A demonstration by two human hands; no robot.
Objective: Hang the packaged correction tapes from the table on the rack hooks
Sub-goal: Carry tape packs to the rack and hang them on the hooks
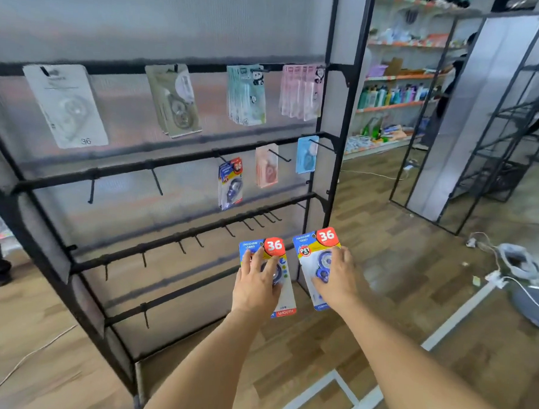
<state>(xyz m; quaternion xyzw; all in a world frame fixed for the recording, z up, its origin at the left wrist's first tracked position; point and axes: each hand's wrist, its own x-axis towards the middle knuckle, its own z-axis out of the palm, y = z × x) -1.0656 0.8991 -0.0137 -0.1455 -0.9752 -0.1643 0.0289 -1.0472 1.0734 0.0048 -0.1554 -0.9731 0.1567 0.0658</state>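
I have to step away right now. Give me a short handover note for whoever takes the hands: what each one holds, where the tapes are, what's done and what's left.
Left hand: grips one blue "36" pack, held up in front of the rack.
Right hand: grips a second matching pack.
Done: one identical blue pack already hangs on the second rail, beside a pink pack and a light blue pack; the top rail carries four other groups.
Left: hang both held packs, probably on that same hook. The table is out of view, so remaining stock is unknown.

My rack (177,164): black hook bars. Top bar carries four bunches of packs; second bar carries a blue pack (230,184), pink pack (267,165), light-blue pack (307,155).
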